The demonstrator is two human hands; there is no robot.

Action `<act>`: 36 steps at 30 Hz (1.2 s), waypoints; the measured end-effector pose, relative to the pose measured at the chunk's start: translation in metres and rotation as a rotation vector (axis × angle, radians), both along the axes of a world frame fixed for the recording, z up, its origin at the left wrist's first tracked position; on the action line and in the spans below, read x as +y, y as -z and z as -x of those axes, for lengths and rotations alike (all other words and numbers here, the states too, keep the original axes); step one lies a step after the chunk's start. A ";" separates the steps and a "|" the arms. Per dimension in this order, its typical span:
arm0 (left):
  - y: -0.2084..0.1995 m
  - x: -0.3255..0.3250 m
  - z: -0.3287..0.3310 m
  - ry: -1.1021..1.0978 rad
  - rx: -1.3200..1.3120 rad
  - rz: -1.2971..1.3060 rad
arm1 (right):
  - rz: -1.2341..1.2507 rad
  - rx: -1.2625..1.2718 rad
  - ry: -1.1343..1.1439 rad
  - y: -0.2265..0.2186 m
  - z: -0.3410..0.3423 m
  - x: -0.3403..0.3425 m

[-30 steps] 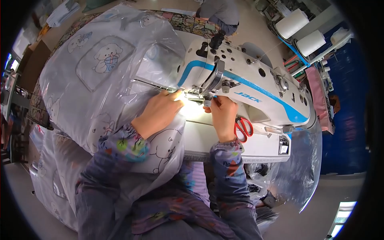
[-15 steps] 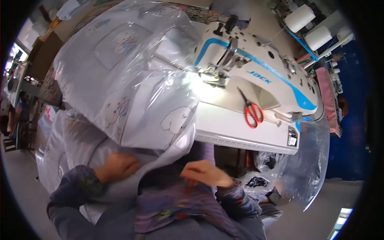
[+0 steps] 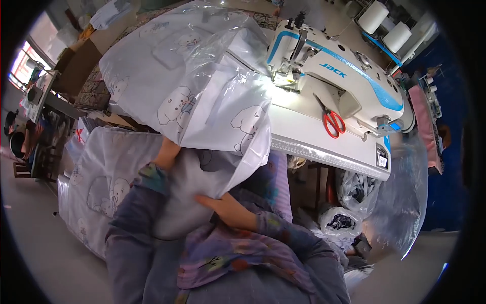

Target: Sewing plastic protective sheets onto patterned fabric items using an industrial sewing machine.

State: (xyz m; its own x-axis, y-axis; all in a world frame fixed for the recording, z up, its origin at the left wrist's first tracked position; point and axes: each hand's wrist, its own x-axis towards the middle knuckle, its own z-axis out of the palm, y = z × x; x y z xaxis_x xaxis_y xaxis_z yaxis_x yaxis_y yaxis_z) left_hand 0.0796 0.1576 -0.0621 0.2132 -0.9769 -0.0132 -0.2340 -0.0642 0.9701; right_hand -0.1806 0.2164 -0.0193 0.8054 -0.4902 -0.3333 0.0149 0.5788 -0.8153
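Note:
A large white plastic-like sheet [image 3: 217, 121] printed with cartoon puppies spreads over the sewing table and hangs down towards my lap. My left hand [image 3: 167, 153] reaches to its near edge, with the fingers hidden under the sheet. Lower and to the right, my right hand [image 3: 230, 210] holds the hanging edge of the sheet, which comes down to its fingers; one finger or thumb stretches left across the pale underside. At the upper right stands a white and blue sewing machine [image 3: 334, 71], its lamp lit, with the sheet reaching up to the needle area.
Red-handled scissors [image 3: 333, 123] lie on the white machine bed [image 3: 304, 119]. A ruler strip [image 3: 324, 156] runs along its near edge. Plastic bags [image 3: 340, 223] of dark scraps sit below on the right. Thread cones [image 3: 373, 17] stand behind. More printed sheet [image 3: 96, 187] hangs at the left.
My left hand has moved up to the sheet's near edge. The right hand has shifted left and down onto the hanging sheet. The whole view has also shifted.

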 end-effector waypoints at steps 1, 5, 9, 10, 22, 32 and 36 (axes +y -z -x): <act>-0.009 0.001 -0.004 0.076 0.193 -0.109 | -0.043 0.069 -0.001 -0.008 0.007 0.000; -0.036 0.033 0.031 0.075 0.224 -0.135 | -0.056 0.041 -0.091 -0.084 0.052 -0.019; -0.102 0.056 -0.011 0.022 -0.218 -0.289 | 0.181 0.007 -0.388 -0.111 0.121 -0.058; -0.117 0.065 -0.027 -0.112 -0.382 -0.181 | 0.259 -0.009 -0.515 -0.123 0.132 -0.080; -0.039 0.087 -0.069 0.156 -0.616 -0.445 | 1.444 1.022 -0.452 -0.092 0.317 -0.233; -0.224 -0.090 0.059 0.249 -0.997 0.415 | 1.394 0.563 -0.269 -0.146 0.147 -0.273; -0.146 -0.180 0.110 0.657 -0.691 0.571 | 1.627 0.329 -0.436 -0.083 0.052 -0.205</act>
